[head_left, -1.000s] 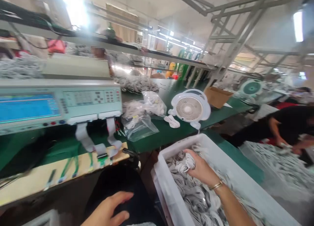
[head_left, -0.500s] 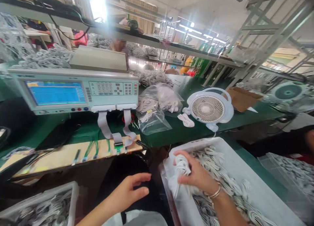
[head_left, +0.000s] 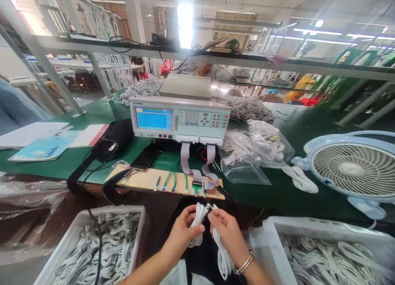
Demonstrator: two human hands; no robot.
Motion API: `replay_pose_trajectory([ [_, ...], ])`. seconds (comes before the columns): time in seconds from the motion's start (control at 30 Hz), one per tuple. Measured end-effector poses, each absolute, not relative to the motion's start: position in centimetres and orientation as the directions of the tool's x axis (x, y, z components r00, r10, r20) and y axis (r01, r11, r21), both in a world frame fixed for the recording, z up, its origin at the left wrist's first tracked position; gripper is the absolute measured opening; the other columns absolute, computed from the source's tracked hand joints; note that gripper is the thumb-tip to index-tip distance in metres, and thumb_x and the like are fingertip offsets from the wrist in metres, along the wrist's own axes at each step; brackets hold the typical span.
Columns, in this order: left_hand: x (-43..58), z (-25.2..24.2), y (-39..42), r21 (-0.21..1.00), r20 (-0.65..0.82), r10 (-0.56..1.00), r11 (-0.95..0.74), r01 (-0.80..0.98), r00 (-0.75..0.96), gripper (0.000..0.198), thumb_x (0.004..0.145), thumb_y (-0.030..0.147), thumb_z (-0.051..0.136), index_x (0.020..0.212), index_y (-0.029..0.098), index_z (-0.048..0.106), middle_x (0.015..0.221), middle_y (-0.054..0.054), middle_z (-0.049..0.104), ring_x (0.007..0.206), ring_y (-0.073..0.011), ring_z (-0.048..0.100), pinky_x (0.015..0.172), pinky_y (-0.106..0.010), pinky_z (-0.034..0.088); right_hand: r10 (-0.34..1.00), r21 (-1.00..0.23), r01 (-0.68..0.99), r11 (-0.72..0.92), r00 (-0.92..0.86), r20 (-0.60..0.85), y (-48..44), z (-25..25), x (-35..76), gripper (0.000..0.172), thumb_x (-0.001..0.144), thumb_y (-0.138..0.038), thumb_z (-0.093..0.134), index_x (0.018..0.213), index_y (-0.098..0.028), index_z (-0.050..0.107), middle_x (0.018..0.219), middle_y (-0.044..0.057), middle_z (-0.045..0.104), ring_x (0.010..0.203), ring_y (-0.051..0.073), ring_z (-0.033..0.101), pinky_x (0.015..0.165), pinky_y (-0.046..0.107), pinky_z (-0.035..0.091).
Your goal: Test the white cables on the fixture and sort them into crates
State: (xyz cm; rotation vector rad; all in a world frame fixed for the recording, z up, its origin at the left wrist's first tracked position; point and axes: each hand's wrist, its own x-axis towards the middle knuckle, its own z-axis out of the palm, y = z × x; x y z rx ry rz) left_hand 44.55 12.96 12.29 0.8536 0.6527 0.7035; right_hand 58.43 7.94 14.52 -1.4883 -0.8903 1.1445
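A coiled white cable bundle [head_left: 200,217] sits between the thumb and fingers of my left hand [head_left: 182,232]. My right hand [head_left: 228,232] grips a second white cable bundle [head_left: 224,261], whose loops hang below the palm. Small light cable ends stick out at the right fingertips, close to the top of the left bundle; whether they touch I cannot tell. Both hands are over my dark-clothed lap, in front of a wooden board [head_left: 140,182] with small connectors, green wires and grey ribbon cables. Behind the board stands a bench tester [head_left: 180,120] with a lit blue screen.
White bins of cable bundles flank me, the left bin [head_left: 140,227] and the right bin [head_left: 277,252]. On the green table are plastic bags of cables [head_left: 247,153], a loose white cable bundle [head_left: 300,180], a fan [head_left: 352,167], a black pouch [head_left: 115,138] and papers [head_left: 46,147].
The view has swung left. My right hand has moved from over the right bin to beside my left hand, carrying cable. My left hand, formerly empty, now holds a cable bundle.
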Motion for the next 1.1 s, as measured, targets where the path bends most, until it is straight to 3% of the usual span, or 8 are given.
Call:
replay_pose_trajectory([
  [0.13,45.1,11.3,13.1,0.863,-0.147,0.809,0.386,-0.327,0.57,0.055,0.054,0.021,0.072,0.104,0.016,0.05,0.105,-0.01,0.058,0.097,-0.0224,0.052,0.085,-0.031,0.038,0.942,-0.989,0.076,-0.126,0.322,-0.095,8.9,14.1,57.0,0.024,0.07,-0.038,0.059,0.075,-0.015,0.059,0.07,0.005,0.063,0.068,0.021,0.058,0.064,0.029,0.043],
  [0.23,45.1,11.2,13.1,0.853,-0.119,0.812,0.378,-0.36,0.571,0.053,0.057,0.021,0.07,0.106,0.016,0.049,0.106,-0.01,0.058,0.097,-0.0224,0.052,0.085,-0.032,0.039,0.938,-0.992,-0.027,-0.127,0.321,-0.129,8.9,13.2,56.8,0.026,0.074,-0.039,0.054,0.08,-0.015,0.058,0.073,0.007,0.064,0.069,0.022,0.058,0.065,0.032,0.044],
  [0.4,44.6,11.5,12.8,0.952,-0.1,0.847,0.234,-0.198,0.522,0.049,0.06,0.02,0.066,0.106,0.019,0.051,0.106,-0.006,0.057,0.098,-0.0213,0.05,0.089,-0.032,0.038,0.929,-0.991,0.05,-0.122,0.357,-0.096,8.9,12.8,56.9,0.023,0.067,-0.034,0.061,0.081,-0.016,0.062,0.077,0.007,0.065,0.074,0.023,0.058,0.069,0.032,0.043],
  [0.53,44.4,11.3,11.7,0.994,0.013,0.898,0.035,-0.1,0.441,0.038,0.063,0.021,0.063,0.1,0.021,0.053,0.103,-0.005,0.055,0.097,-0.02,0.049,0.088,-0.03,0.037,0.94,-0.942,-0.243,-0.231,0.195,-0.281,9.2,12.7,56.9,0.022,0.067,-0.034,0.061,0.08,-0.017,0.063,0.073,0.003,0.065,0.067,0.019,0.059,0.061,0.027,0.044],
  [0.6,44.5,11.1,11.3,0.991,0.063,0.893,-0.004,-0.133,0.445,0.041,0.061,0.023,0.066,0.099,0.021,0.052,0.102,-0.006,0.053,0.097,-0.0201,0.047,0.088,-0.03,0.036,0.932,-0.932,-0.286,-0.223,0.217,-0.29,9.4,12.4,57.2,0.022,0.068,-0.035,0.061,0.079,-0.017,0.063,0.069,0.002,0.065,0.062,0.017,0.058,0.057,0.026,0.043],
  [0.8,45.2,11.6,12.9,0.929,-0.083,0.844,0.259,-0.265,0.53,0.05,0.07,0.038,0.056,0.114,0.02,0.043,0.084,-0.003,0.051,0.078,-0.014,0.047,0.07,-0.025,0.04,0.94,-0.984,0.043,-0.173,0.305,-0.152,10.3,12.4,58.5,0.028,0.068,-0.037,0.061,0.087,-0.016,0.065,0.077,0.006,0.067,0.073,0.022,0.058,0.064,0.03,0.044],
  [0.97,45.9,13.3,14.8,0.946,-0.108,0.818,0.259,-0.195,0.565,0.027,0.068,0.038,0.058,0.081,0.014,0.056,0.069,0.0,0.05,0.064,-0.0096,0.043,0.06,-0.02,0.037,0.947,-0.973,0.153,-0.172,0.297,-0.121,11.1,13.0,59.2,0.032,0.069,-0.041,0.059,0.089,-0.017,0.066,0.08,0.006,0.067,0.077,0.025,0.058,0.069,0.033,0.044],
  [1.1,45.9,13.1,15.4,0.952,-0.128,0.857,0.247,-0.18,0.499,0.026,0.068,0.04,0.057,0.074,0.015,0.054,0.067,0.001,0.049,0.059,-0.0079,0.043,0.052,-0.017,0.037,0.951,-0.973,0.146,-0.18,0.278,-0.134,11.5,13.1,59.8,0.029,0.069,-0.038,0.06,0.089,-0.018,0.067,0.077,0.004,0.067,0.072,0.023,0.059,0.067,0.031,0.045],
])
